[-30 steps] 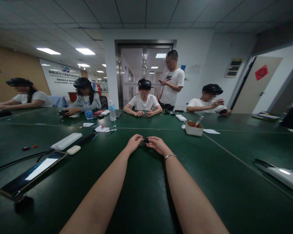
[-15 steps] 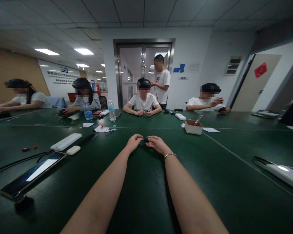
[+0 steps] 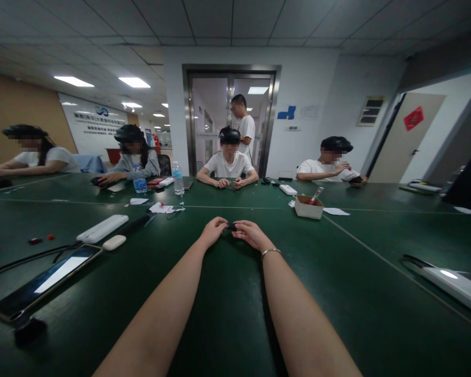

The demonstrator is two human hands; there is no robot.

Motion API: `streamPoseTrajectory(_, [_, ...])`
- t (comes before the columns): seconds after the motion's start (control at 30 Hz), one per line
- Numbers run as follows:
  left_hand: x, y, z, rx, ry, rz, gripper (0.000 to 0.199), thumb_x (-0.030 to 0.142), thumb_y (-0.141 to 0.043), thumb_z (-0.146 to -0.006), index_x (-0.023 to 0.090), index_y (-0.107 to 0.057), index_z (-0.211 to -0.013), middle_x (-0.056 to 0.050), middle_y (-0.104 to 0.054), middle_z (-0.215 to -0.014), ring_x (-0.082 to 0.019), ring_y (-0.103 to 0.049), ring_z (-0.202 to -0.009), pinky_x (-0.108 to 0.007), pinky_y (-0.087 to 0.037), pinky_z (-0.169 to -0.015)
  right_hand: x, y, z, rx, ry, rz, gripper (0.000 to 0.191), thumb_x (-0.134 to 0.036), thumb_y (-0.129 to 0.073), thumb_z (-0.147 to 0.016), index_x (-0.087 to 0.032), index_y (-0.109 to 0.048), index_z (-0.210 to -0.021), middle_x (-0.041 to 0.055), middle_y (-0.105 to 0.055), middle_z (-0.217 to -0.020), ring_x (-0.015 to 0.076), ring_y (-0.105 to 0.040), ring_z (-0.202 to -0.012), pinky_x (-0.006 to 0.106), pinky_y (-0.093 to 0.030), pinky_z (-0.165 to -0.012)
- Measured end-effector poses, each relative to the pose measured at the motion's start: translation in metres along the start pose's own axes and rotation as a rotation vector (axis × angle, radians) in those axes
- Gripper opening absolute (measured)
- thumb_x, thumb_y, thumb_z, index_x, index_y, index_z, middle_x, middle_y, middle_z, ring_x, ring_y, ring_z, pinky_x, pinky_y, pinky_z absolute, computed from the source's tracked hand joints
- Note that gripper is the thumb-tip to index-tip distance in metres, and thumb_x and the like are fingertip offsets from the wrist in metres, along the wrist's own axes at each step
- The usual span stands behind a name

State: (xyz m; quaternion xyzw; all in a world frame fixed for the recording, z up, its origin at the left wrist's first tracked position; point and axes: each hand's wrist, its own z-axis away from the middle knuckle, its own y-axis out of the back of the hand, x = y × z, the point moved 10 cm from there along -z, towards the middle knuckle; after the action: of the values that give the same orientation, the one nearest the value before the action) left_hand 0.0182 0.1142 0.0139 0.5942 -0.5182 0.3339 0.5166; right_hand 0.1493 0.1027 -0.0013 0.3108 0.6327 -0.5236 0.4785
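Between my two hands, just above or on the green table (image 3: pixel 235 293), is a small black object (image 3: pixel 231 226), too small to name. My left hand (image 3: pixel 214 230) pinches at its left end with the fingertips; whether it grips the object itself or a tiny part at its end is hard to make out. My right hand (image 3: pixel 251 233), below a metal bracelet (image 3: pixel 271 253) on the wrist, holds the object's right side between thumb and fingers. The fingers cover much of it.
On the left lie a phone (image 3: pixel 47 283), a white power bank (image 3: pixel 102 229), a white earbud case (image 3: pixel 114 242) and a black cable. A small box (image 3: pixel 309 208) holding a pen stands ahead right. Water bottles (image 3: pixel 178 179) stand ahead left. Several people sit across the table.
My hands stay together around the small black object with hardly any movement. The view has shifted slightly to the right. The standing person at the back has moved left.
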Motion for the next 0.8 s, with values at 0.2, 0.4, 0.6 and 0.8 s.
streamPoseTrajectory(0.2, [0.0010, -0.0018, -0.0009, -0.015, -0.032, -0.007, 0.024, 0.036, -0.051, -0.077, 0.016, -0.059, -0.087, -0.002, -0.061, -0.077, -0.011, -0.054, -0.064, -0.022, -0.040, -0.057, 0.0000, -0.0003, 0.0002, 0.008, -0.003, 0.010, 0.009, -0.003, -0.056, -0.079, -0.009, -0.059, -0.085, 0.0062, -0.066, -0.066, 0.0149, -0.067, -0.058, 0.024, -0.057, -0.059])
streamPoseTrajectory(0.4, [0.0023, -0.0027, -0.0007, -0.022, -0.036, -0.033, 0.027, 0.038, -0.046, -0.079, 0.015, -0.059, -0.087, -0.001, -0.058, -0.065, -0.012, -0.053, -0.059, -0.023, -0.040, -0.056, -0.0001, -0.0012, 0.0011, 0.008, -0.005, 0.001, 0.009, -0.003, -0.056, -0.079, -0.009, -0.059, -0.084, 0.0068, -0.066, -0.067, 0.0149, -0.067, -0.058, 0.023, -0.057, -0.058])
streamPoseTrajectory(0.6, [-0.0016, -0.0017, -0.0024, -0.008, -0.032, -0.011, 0.022, 0.032, -0.047, -0.078, 0.016, -0.060, -0.086, -0.002, -0.060, -0.072, -0.012, -0.054, -0.063, -0.022, -0.040, -0.057, -0.0008, -0.0021, 0.0013, -0.004, -0.006, 0.008, 0.008, -0.004, -0.057, -0.078, -0.008, -0.059, -0.085, 0.0065, -0.066, -0.067, 0.0137, -0.067, -0.056, 0.022, -0.057, -0.057])
streamPoseTrajectory(0.8, [-0.0030, -0.0028, -0.0037, -0.020, -0.045, -0.032, 0.024, 0.032, -0.045, -0.080, 0.016, -0.061, -0.087, -0.001, -0.059, -0.069, -0.011, -0.054, -0.064, -0.022, -0.040, -0.057, -0.0004, -0.0018, 0.0005, -0.018, -0.003, 0.007, 0.011, -0.006, -0.061, -0.077, -0.008, -0.060, -0.087, 0.0072, -0.067, -0.071, 0.0133, -0.067, -0.056, 0.022, -0.057, -0.057])
